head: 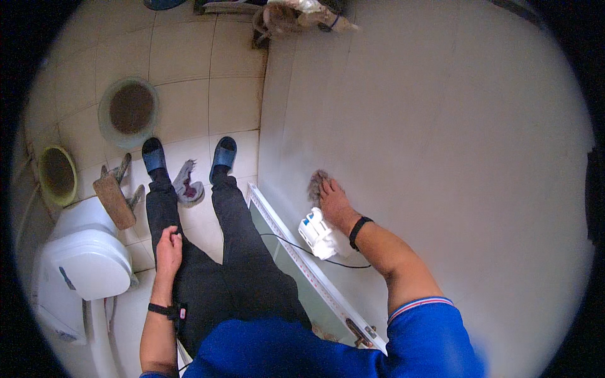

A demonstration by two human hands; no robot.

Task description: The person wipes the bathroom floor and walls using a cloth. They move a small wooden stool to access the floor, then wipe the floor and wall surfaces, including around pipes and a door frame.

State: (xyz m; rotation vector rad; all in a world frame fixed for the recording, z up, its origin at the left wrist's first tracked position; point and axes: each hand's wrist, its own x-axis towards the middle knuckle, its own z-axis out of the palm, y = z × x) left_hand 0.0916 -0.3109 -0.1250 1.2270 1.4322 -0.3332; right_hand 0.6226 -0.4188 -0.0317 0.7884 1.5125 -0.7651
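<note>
With my right hand (334, 201), I hold a grey-brown fibrous scrubbing wad (318, 185) flat against the pale wall (425, 156). Just below that hand, a white plastic fixture (317, 235) with a bit of blue sits at the wall, and a thin black cable (288, 241) runs by it. My left hand (169, 250) hangs over my left thigh with its fingers curled; whether anything small is in them cannot be told. Between my feet, a grey cloth (189, 184) with a dark red patch lies on the tiled floor (236, 104).
A basin (153, 101) and a yellow-green bucket (74, 176), both with dark contents, stand on the floor at the left. Near them are a small wooden stool (115, 201) and a white toilet (97, 264). A white-framed door (302, 264) slants beside my right leg. Assorted items lie at the top.
</note>
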